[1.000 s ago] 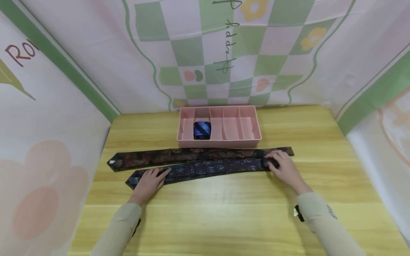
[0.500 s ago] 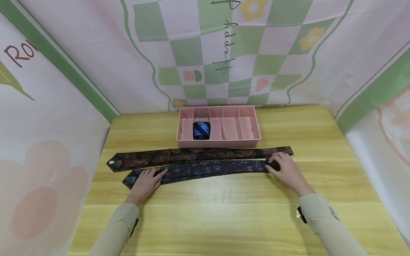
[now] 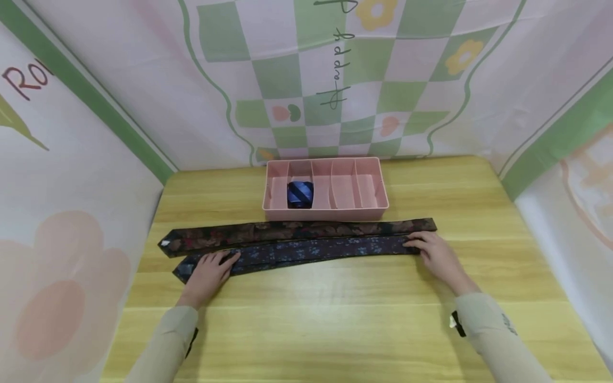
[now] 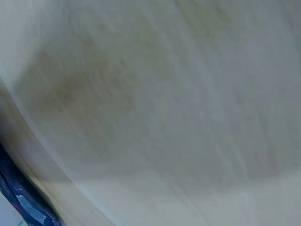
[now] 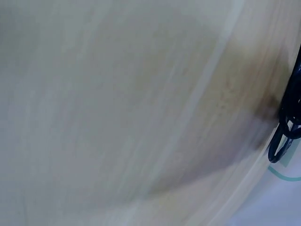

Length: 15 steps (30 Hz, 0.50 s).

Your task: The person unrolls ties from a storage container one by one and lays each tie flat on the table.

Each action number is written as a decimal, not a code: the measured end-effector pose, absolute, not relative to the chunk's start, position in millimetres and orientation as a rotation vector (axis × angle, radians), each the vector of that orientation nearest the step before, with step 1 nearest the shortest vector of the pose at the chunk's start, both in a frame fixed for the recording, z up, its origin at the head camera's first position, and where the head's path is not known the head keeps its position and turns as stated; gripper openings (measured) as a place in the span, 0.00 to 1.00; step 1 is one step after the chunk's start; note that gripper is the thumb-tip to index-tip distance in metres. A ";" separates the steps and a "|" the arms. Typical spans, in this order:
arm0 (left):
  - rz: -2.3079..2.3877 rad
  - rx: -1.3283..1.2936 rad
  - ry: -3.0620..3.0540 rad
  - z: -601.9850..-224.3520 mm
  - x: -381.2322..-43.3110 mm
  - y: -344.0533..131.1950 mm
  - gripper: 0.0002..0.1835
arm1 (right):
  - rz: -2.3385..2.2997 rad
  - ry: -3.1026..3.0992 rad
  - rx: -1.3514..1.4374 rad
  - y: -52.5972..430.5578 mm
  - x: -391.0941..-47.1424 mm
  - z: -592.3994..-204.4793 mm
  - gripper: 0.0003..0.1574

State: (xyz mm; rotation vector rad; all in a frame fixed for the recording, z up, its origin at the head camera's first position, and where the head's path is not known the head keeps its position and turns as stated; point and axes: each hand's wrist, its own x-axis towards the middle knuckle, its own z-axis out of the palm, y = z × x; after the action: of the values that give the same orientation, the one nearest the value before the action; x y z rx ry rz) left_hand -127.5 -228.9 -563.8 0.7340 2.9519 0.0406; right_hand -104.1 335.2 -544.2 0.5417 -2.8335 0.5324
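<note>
A dark navy necktie with small light-blue flowers lies lengthwise across the table in the head view. My left hand holds it just behind its pointed wide end, thumb and fingers bent on the fabric. At the opposite end my right hand pinches the tie, its fingers covering the end. Right behind lies a brown floral necktie, flat and stretched out, close along the navy one. In the left wrist view only a dark blue strip shows at the lower left corner; both wrist views show mostly tabletop.
Behind the ties stands a pink divided box with several compartments. A rolled blue striped necktie sits in its second compartment from the left. The wooden table meets printed fabric walls at the back and sides.
My left hand has slid left with the wide end, and my right hand has moved right with the other end. The navy tie now lies longer and straighter between them.
</note>
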 end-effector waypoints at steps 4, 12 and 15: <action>0.023 0.736 2.962 -563.9 -128.1 -235.1 0.24 | 0.578 -2.930 0.450 333.3 -102.2 -544.0 0.15; 0.012 0.747 2.976 -565.3 -128.8 -241.2 0.24 | 0.651 -2.897 0.262 334.8 -104.9 -546.1 0.11; 0.002 0.737 2.977 -565.7 -127.8 -243.9 0.24 | 0.678 -2.899 0.206 339.6 -104.2 -544.8 0.09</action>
State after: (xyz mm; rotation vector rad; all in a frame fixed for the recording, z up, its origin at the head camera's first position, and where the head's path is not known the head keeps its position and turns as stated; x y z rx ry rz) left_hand -127.8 -243.9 -565.7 0.7367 2.9768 0.0023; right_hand -104.2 339.6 -544.8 0.2056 -2.8987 0.6783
